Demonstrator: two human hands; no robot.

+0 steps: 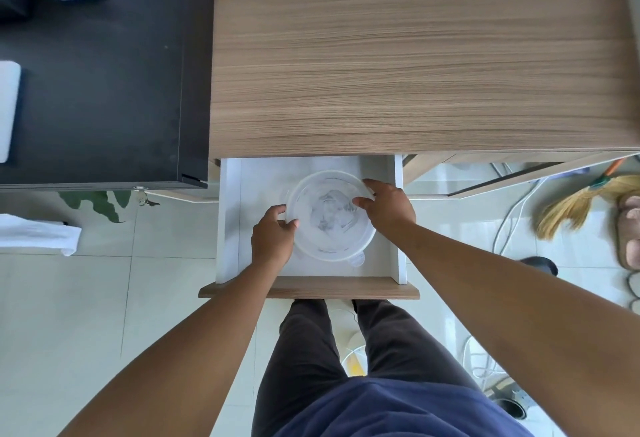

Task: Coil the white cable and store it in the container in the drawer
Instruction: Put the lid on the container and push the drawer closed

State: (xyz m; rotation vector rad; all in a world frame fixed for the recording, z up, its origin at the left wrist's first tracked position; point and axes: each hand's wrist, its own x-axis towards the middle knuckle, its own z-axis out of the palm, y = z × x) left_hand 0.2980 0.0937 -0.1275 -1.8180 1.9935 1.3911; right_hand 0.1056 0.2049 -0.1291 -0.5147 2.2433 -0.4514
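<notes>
A round translucent plastic container with its lid on sits in the open white drawer under the wooden desk. Through the lid I can faintly make out a pale coiled shape that may be the white cable. My left hand grips the container's left rim. My right hand holds the right rim, with the thumb pressed on top of the lid.
The wooden desk top lies beyond the drawer, and a black cabinet stands to its left. A broom, slippers and loose white cords lie on the tiled floor at the right. A white cloth is at the left.
</notes>
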